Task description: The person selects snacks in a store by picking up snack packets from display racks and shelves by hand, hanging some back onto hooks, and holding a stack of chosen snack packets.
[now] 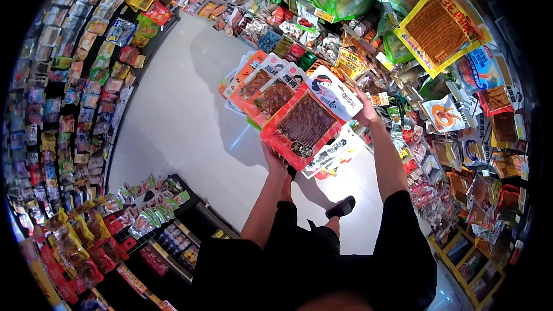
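Note:
A red and white snack packet (311,118) with a clear window, showing flat brown ridged food, is held up in front of me. My right hand (367,110) grips it by its upper right edge. My left hand (273,158) is closed at its lower left edge, and the fingertips are hidden beneath the packets. Behind and to the left of the front packet, orange and white snack packets (259,83) fan out, overlapping one another. A white packet with black lettering (328,155) shows below the front one. What supports the packets at the back is hidden.
Shelves of bagged snacks (86,80) line the left. Hanging packets crowd the right, including a large yellow snack bag (440,26). A low display (173,247) stands at the lower left. The pale floor (167,115) runs between, with my shoe (341,207) on it.

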{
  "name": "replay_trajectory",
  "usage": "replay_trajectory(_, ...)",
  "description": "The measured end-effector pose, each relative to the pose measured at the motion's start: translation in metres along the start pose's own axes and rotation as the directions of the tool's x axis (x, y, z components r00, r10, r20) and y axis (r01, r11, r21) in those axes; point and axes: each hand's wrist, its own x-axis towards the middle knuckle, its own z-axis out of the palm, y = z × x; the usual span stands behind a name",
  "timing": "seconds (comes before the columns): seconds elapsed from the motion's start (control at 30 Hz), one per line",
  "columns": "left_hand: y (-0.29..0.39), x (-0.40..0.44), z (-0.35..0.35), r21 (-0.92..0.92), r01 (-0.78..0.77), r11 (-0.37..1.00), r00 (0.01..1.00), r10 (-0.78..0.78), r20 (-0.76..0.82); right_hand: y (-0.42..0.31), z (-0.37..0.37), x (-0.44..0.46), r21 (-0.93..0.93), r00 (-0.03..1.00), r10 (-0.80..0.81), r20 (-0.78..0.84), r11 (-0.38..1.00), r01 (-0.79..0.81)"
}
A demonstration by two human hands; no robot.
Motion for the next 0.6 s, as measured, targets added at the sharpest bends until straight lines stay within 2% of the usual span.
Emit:
replay_trajectory(0.03,0.002,-0.003,0.002,0.052,0.04,0.998,0.995,-0.035,-0.09,0.0,0.001,-0.002,0.019,1.0,-0.029,0.012,0.999,0.028)
replay_trajectory(0.2,-0.005,0.013,-0.014,0.048,-0.019,0.999,0.999,0.021,-0.046,-0.009,0.025,-0.007,0.05,0.987,-0.156,0.041,0.987,0.154)
replay_trajectory(0.33,0.001,0.001,-0.002,0.013,-0.032,0.999,0.999,0.032,0.004,-0.006,0.024,0.0,0.055,0.985,-0.147,0.091,0.988,0.142)
replay_trajectory(0.43,-0.005,0.007,0.006,-0.149,-0.231,0.961,0.938,0.261,0.229,-0.005,0.027,-0.002,0.017,0.986,-0.144,0.086,0.99,0.143)
replay_trajectory(0.6,-0.004,0.007,0.006,-0.28,-0.214,0.936,0.93,0.282,0.234,-0.003,0.042,-0.015,0.006,0.987,-0.141,0.082,0.99,0.141)
